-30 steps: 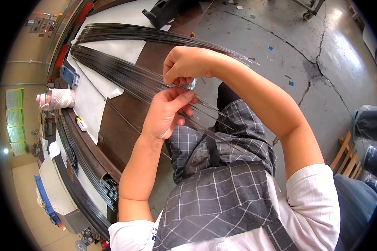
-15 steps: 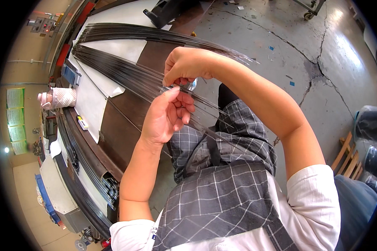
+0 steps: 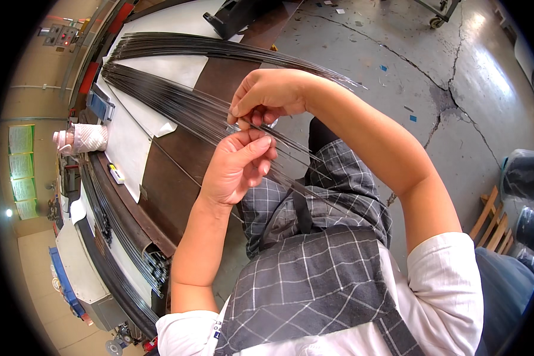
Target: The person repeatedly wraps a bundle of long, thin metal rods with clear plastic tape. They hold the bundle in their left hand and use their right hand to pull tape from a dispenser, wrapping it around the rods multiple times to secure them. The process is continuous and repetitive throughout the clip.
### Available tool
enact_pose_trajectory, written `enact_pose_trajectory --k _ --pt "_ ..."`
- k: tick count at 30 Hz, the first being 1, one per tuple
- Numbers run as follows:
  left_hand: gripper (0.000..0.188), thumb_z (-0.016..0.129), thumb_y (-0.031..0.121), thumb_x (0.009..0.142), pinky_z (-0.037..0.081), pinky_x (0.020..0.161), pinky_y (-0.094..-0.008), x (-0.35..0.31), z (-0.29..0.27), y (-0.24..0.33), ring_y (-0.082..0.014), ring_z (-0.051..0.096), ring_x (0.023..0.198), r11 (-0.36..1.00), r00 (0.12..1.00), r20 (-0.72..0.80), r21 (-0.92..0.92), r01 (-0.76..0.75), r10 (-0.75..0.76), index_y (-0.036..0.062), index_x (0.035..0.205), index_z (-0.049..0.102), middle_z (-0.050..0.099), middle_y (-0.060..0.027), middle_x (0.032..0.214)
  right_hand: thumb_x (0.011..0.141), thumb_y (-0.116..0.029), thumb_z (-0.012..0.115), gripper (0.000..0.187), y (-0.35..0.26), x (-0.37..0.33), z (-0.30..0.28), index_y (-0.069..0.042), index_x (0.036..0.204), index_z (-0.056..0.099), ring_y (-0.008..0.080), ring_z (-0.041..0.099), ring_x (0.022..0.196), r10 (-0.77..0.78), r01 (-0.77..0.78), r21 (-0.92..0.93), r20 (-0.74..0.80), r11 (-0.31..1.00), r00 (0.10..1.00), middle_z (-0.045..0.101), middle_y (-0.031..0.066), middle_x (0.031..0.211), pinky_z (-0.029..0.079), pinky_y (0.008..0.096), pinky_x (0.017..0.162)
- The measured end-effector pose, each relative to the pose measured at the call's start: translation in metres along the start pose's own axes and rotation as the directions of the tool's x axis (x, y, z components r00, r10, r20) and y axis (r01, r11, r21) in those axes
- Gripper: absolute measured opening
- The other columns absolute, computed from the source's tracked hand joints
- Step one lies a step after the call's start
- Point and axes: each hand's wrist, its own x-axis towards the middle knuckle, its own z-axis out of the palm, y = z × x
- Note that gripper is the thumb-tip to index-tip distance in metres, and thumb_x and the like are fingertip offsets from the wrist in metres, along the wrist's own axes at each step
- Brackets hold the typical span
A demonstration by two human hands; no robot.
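Observation:
A bundle of thin dark rods (image 3: pixel 166 98) fans out from the table past my two hands toward my lap. My right hand (image 3: pixel 270 98) is closed over the bundle from the far side, thumb and fingers pinched together at the rods. Just below it, my left hand (image 3: pixel 237 163) has its palm turned up, fingers curled and thumb pressed on the index finger. A small clear, shiny strip (image 3: pixel 234 127) shows on the rods between the hands; what the fingertips pinch is too small to make out. Farther off lies a second bundle of rods (image 3: pixel 190 44).
White sheets (image 3: pixel 127 157) cover part of the brown table (image 3: pixel 175 160). A pink-and-white bottle (image 3: pixel 89 139) and a yellow-white box cutter (image 3: pixel 116 174) are at the left. A dark holder (image 3: pixel 234 18) stands at the back. More rods (image 3: pixel 151 270) lie on a lower rack.
My left thumb has come down from the right fingers onto my left index finger. My right hand has shifted slightly, with its fingertips lower on the rods. The bundles stay in place.

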Motion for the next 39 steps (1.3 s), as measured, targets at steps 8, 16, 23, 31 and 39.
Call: enact_pose_trajectory --k 8,16,23,31,39 --pt "0.012 0.062 0.013 0.085 0.037 0.036 -0.0145 0.000 0.002 -0.003 -0.0052 0.055 0.055 0.999 1.000 -0.008 -0.032 -0.001 0.001 0.0029 0.090 0.061 0.061 -0.0043 0.077 0.079 -0.009 0.062 0.017 0.002 -0.002 0.005 0.003 0.091 0.062 0.0046 0.050 0.055 -0.012 0.011 -0.012 -0.080 1.000 0.997 0.063 0.0051 0.071 0.039 0.0155 0.047" --pt "0.010 0.061 0.014 0.085 0.034 0.038 -0.0129 0.002 0.021 -0.003 -0.0039 0.048 0.060 0.981 0.990 -0.139 -0.191 -0.024 -0.003 0.0061 0.091 0.060 0.057 -0.0008 0.079 0.078 -0.009 0.061 0.028 -0.003 -0.007 0.004 0.008 0.100 0.059 0.0048 0.047 0.053 -0.054 0.054 0.085 -0.008 0.995 0.999 0.065 0.0108 0.077 0.037 0.0160 0.045" --pt "0.008 0.062 0.015 0.085 0.031 0.041 -0.0138 0.019 0.047 0.001 -0.0015 0.045 0.059 0.967 0.980 -0.184 -0.228 -0.110 0.069 0.0080 0.083 0.058 0.054 0.0025 0.073 0.074 -0.011 0.061 0.038 -0.023 -0.015 -0.005 0.008 0.106 0.057 0.0039 0.046 0.054 -0.162 0.130 -0.278 -0.093 0.952 0.982 0.064 0.0090 0.076 0.035 0.0162 0.045" --pt "0.017 0.064 0.026 0.084 0.030 0.041 -0.0132 0.054 0.055 -0.002 -0.0018 0.045 0.058 0.972 0.993 -0.102 -0.221 -0.083 0.062 0.0100 0.081 0.058 0.057 0.0018 0.075 0.070 -0.009 0.060 0.035 -0.045 -0.028 -0.017 0.006 0.102 0.058 0.0103 0.051 0.056 -0.191 0.001 -0.680 -0.204 0.733 0.960 0.065 0.0089 0.074 0.042 0.0234 0.049" --pt "0.023 0.058 0.025 0.088 0.035 0.039 -0.0153 0.045 0.025 0.050 -0.0029 0.048 0.046 0.897 0.992 0.119 0.433 -0.094 0.047 0.0020 0.088 0.063 0.061 -0.0037 0.070 0.065 -0.002 0.059 0.010 -0.021 -0.041 -0.020 0.000 0.075 0.062 0.0334 0.063 0.076 -0.421 -0.271 -0.962 -0.261 0.037 0.869 0.064 0.0174 0.076 0.052 0.0361 0.065"
